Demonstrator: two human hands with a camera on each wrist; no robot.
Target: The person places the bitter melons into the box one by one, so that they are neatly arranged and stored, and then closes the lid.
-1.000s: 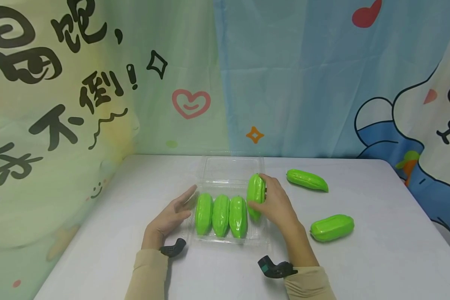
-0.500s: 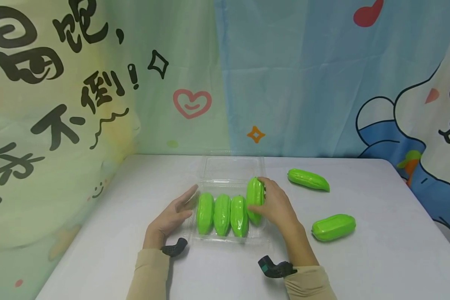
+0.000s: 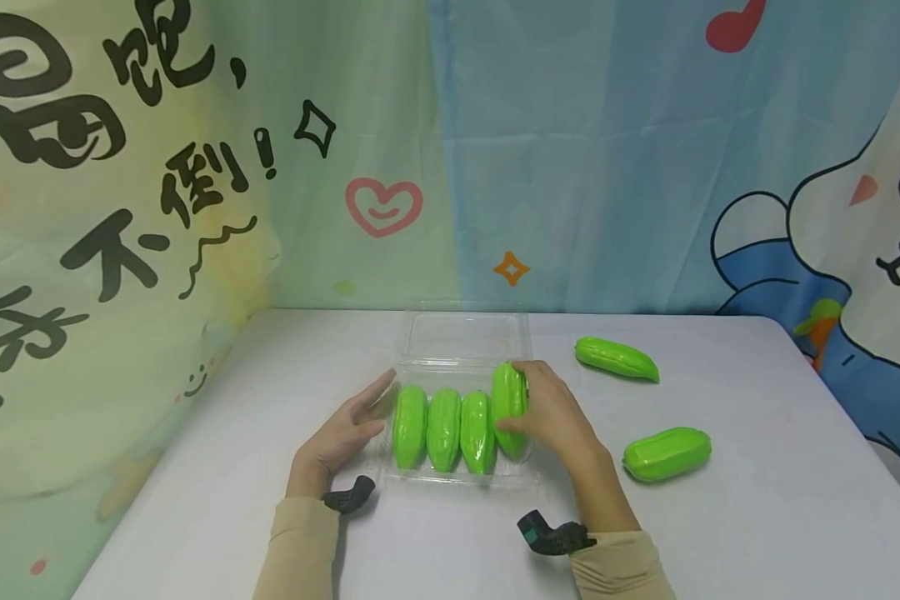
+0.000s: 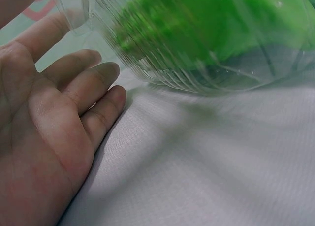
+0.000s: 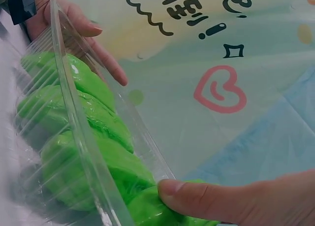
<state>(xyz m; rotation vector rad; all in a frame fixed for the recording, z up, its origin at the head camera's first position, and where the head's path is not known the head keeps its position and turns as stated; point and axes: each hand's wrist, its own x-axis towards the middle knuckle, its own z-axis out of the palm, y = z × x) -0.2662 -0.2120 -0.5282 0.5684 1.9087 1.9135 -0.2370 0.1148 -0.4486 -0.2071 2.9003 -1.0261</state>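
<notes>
A clear plastic clamshell box (image 3: 450, 479) lies with its lid (image 3: 461, 335) folded back. Three bright green, glossy, gourd-shaped pieces (image 3: 443, 429) lie side by side in its tray. My right hand (image 3: 558, 412) grips a fourth green gourd-shaped piece (image 3: 507, 400) at the tray's right end, thumb (image 5: 189, 196) on its near side. That piece is partly within the tray and slightly tilted; its lower end is behind the tray wall. My left hand (image 3: 345, 429) stays beside the box's left wall, fingers extended; in the left wrist view its fingers (image 4: 106, 83) are close to the ribbed plastic.
To the right on the white table (image 3: 450, 550) lie two more green pieces, one farther back (image 3: 617, 359) and one nearer (image 3: 667, 455). A printed cloth backdrop (image 3: 607, 167) hangs behind the table. Both wrists wear dark camera mounts (image 3: 555, 535).
My right hand has moved slightly toward me and down, lowering the fourth green piece further into the tray's right end. My left hand has stayed in place by the box.
</notes>
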